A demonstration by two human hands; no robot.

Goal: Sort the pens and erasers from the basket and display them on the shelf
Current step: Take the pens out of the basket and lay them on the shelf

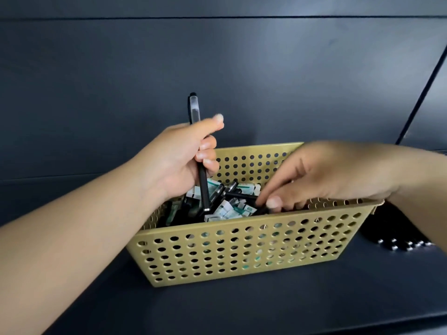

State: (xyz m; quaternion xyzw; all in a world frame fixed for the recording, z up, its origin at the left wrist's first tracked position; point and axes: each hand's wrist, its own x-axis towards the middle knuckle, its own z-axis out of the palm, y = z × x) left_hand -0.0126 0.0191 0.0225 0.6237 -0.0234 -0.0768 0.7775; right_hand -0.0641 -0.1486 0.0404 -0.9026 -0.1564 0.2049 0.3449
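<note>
A gold perforated basket (242, 250) is seen on the dark shelf (266, 305), with black pens and green-and-white boxed erasers (227, 211) jumbled inside. 1 pen (197, 141) is held nearly upright in the left hand (179, 160), its fingers curled round the barrel and its clear cap raised above the fist, the lower end dipping into the basket. The right hand (321, 175) is reached over the right rim, and a second pen (242, 195) lying across the pile is met by the thumb and forefinger; whether it is already pinched cannot be told, as motion blur hides the contact. For a clean pick, the barrel should be pinched near its end and drawn out along its length, so that the erasers are not dragged up with it. A row of pens (399, 245) is already laid on the shelf, just right of the basket, partly hidden by the right forearm.
</note>
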